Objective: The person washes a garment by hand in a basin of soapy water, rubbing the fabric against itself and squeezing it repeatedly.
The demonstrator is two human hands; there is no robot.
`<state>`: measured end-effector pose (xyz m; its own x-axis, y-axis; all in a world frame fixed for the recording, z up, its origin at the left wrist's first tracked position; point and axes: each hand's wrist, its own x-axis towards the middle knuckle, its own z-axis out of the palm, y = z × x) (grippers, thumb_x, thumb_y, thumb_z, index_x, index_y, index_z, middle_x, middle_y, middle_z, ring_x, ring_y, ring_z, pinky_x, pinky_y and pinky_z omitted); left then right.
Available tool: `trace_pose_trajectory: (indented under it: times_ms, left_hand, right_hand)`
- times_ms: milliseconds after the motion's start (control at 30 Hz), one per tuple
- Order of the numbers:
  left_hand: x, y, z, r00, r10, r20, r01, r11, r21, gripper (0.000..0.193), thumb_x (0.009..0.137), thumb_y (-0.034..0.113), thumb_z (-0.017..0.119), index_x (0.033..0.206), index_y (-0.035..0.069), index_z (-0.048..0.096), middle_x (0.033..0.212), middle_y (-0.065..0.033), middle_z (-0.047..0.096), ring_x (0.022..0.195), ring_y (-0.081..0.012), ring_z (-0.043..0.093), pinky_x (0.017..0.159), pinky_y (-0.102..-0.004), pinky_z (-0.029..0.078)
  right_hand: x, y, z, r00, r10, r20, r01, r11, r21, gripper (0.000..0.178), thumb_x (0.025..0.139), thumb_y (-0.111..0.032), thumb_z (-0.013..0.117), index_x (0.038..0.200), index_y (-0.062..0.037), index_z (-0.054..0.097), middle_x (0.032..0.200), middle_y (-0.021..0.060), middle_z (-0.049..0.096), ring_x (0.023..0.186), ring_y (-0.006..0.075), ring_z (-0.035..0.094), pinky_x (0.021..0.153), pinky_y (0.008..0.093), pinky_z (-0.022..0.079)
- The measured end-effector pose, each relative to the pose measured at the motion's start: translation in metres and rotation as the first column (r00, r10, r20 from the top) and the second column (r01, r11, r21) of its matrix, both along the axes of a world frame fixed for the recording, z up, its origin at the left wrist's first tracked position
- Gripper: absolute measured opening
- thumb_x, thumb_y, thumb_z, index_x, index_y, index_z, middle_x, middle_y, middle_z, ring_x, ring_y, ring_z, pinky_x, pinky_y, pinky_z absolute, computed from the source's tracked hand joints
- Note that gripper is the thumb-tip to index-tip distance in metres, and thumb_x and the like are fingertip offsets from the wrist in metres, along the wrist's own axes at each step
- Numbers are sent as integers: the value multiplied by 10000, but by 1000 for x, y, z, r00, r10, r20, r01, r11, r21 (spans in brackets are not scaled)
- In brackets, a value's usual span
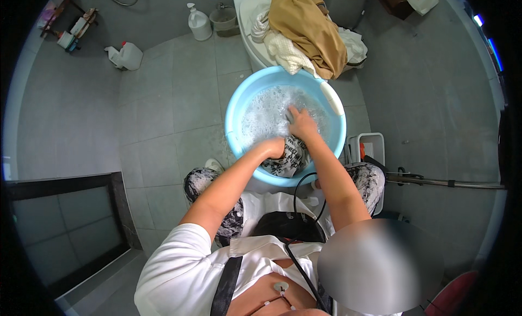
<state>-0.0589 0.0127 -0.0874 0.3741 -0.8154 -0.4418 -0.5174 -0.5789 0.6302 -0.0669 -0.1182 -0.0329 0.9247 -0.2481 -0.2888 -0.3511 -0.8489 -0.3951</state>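
Note:
A round light-blue basin (231, 118) of foamy water (266, 107) stands on the floor between my knees. A wet grey cloth with a dark print (291, 163) is bunched at its near side, partly under the water. My left hand (276, 147) is closed on this cloth from the left, its fingertips hidden in the folds. Just beyond the cloth, my right hand (303, 124) reaches into the suds with its fingers spread, the tips partly hidden by foam. A smooth white bar-like object (331, 98) rests on the basin's far right rim.
A tan garment (310, 30) and white knitted cloth (288, 53) lie heaped on the white toilet (251, 47) behind the basin. A pump bottle (199, 23), small bucket (224, 21) and white jug (126, 56) stand by the far wall. A white rack (374, 139) is at right.

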Motion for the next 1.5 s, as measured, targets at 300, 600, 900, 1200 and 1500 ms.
trace_pose_trajectory:
  times_ms: [300,600,900,1200,1500]
  left_hand:
    - [30,9,32,785,607,122,-533,763,-364,233,711,43,438,877,42,602,903,-201,567,855,-309,551,754,-372,424]
    - [35,-6,66,-398,107,-911,-900,146,410,383,815,350,479,1082,75,464,1033,-90,525,915,-242,513,807,-386,400]
    - [25,-4,73,-81,24,-996,-971,223,84,468,767,342,562,1124,66,439,911,-62,518,776,-192,524,731,-339,437]
    - [13,-30,32,-319,184,-930,-944,26,329,248,811,288,477,894,61,533,833,-66,557,773,-196,534,700,-329,436]
    - [40,-10,49,-488,-72,-870,-846,-206,492,415,856,376,384,1153,88,411,1121,-103,472,1068,-247,440,915,-439,321]
  right_hand:
    - [-3,4,-50,841,192,-506,-297,946,-134,330,761,-121,434,1071,-116,546,1125,136,507,1046,288,487,871,377,393]
    - [-24,10,69,902,-93,422,-172,819,547,415,573,-24,500,981,-65,564,1034,157,529,983,304,496,864,341,378]
    - [-56,53,82,840,81,536,-299,894,334,327,674,-127,585,993,-88,523,962,153,501,913,360,501,756,380,430]
    - [-12,22,34,904,-191,383,124,973,193,233,834,-246,416,807,-49,537,778,197,539,741,391,504,649,445,400]
    - [-9,-13,-4,874,-230,428,219,973,76,264,751,-241,580,974,-104,549,1043,145,472,931,336,482,775,404,407]
